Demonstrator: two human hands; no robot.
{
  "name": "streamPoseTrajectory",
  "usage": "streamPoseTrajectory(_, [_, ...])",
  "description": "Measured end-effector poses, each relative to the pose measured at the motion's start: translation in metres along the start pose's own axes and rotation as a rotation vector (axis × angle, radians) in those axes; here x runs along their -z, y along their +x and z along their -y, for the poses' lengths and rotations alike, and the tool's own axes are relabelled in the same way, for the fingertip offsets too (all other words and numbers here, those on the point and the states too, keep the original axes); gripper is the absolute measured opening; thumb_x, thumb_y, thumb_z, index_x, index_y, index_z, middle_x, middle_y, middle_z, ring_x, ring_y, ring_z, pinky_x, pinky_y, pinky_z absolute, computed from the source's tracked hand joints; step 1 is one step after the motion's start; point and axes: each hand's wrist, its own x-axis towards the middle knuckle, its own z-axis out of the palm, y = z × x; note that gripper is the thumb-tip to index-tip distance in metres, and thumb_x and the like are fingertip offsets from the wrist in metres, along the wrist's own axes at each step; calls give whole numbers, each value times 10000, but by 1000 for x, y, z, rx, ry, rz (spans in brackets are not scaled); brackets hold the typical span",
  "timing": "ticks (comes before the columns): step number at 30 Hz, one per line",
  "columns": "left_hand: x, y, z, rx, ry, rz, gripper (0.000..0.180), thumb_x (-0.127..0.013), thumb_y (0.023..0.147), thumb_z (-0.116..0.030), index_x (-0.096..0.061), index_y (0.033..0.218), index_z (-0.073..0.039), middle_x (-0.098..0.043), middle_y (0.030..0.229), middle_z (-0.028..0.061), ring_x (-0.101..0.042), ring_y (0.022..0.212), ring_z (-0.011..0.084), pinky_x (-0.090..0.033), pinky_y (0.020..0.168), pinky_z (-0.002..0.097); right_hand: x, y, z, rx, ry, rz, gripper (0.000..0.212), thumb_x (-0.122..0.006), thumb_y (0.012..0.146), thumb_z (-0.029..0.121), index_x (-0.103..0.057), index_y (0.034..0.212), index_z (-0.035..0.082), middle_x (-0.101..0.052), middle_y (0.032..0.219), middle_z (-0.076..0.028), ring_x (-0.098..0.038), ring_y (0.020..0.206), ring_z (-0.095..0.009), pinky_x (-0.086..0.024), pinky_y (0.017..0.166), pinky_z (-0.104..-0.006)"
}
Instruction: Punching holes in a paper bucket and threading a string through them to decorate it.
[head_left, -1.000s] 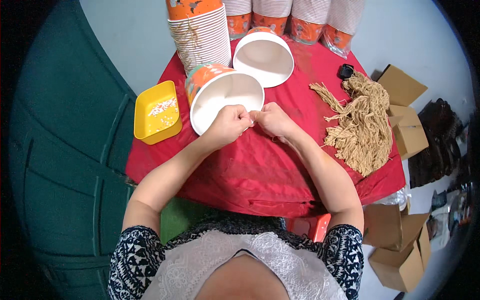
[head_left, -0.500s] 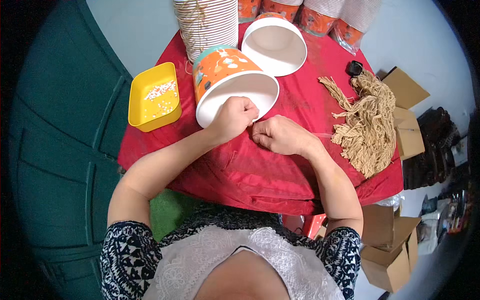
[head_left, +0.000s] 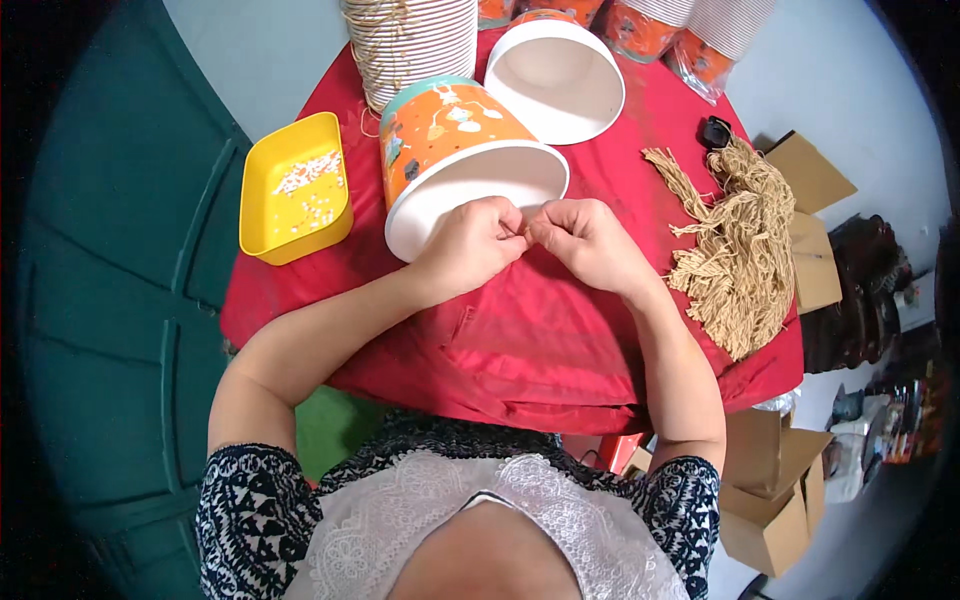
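Observation:
An orange printed paper bucket (head_left: 450, 125) lies on its side, its white mouth turned toward me. At its lower rim my left hand (head_left: 472, 245) is closed in a pinch. My right hand (head_left: 592, 245) is pinched too, just right of the rim, its fingertips meeting those of the left. Whatever small thing lies between the fingertips is hidden. A second white-mouthed bucket (head_left: 560, 85) rests on its side behind. To the left, a yellow plastic tub (head_left: 292, 243) holds small white pieces (head_left: 310, 172).
A red cloth (head_left: 560, 350) covers the table. Tan cords (head_left: 745, 250) lie heaped at the right, beside a small black object (head_left: 715, 132). A tall stack of buckets (head_left: 412, 45) stands at the back left, more stacks (head_left: 640, 30) behind. Cardboard boxes (head_left: 770, 500) sit on the floor.
My right hand has risen and turned, its fingertips now meeting the left hand's. The left hand stays near the bucket rim, shifted slightly right. The view has shifted a little.

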Motion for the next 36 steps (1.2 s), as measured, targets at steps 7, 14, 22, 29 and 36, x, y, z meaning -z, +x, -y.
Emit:
streamPoseTrajectory(7, [-3, -2, -3, -104, 29, -90, 94, -644, 858, -112, -650, 869, -19, -679, 784, 120, -674, 741, 247, -523, 687, 354, -7, -11, 7, 358, -181, 109, 81, -588, 813, 67, -610, 750, 21, -560, 618, -157, -564, 536, -307, -456, 539, -380])
streamPoseTrajectory(14, [3, -5, -13, -84, 81, -83, 78, -647, 865, -97, -642, 860, -19, -674, 785, 112, -668, 732, 236, -522, 679, 350, 20, -14, 15, 73, -297, 338, 271, -619, 913, 135, -633, 711, -44, -580, 568, -75, -525, 517, -100, -430, 504, -308])
streamPoseTrajectory(22, [1, -7, 1, -75, -60, -91, 49, -663, 853, -44, -630, 875, -16, -673, 775, 85, -644, 692, 155, -519, 650, 302, -6, -5, 6, 111, -416, -223, 171, -612, 852, 119, -672, 988, 33, -651, 723, -223, -657, 696, -400, -527, 649, -482])
streamPoseTrajectory(29, [0, -7, 7, -103, -27, -113, 56, -663, 837, -31, -629, 879, -18, -688, 795, 112, -678, 722, 196, -536, 658, 324, -13, -2, -3, 244, -448, -169, 188, -604, 866, 18, -627, 1052, 0, -644, 660, -183, -679, 586, -289, -521, 555, -383])
streamPoseTrajectory(36, [1, -7, 6, -150, 11, -111, 51, -660, 830, -30, -631, 871, -20, -691, 800, 113, -686, 733, 222, -541, 659, 338, -21, 4, -9, 242, -524, -175, 158, -627, 828, 41, -646, 985, 35, -652, 710, -199, -673, 662, -358, -528, 581, -422])
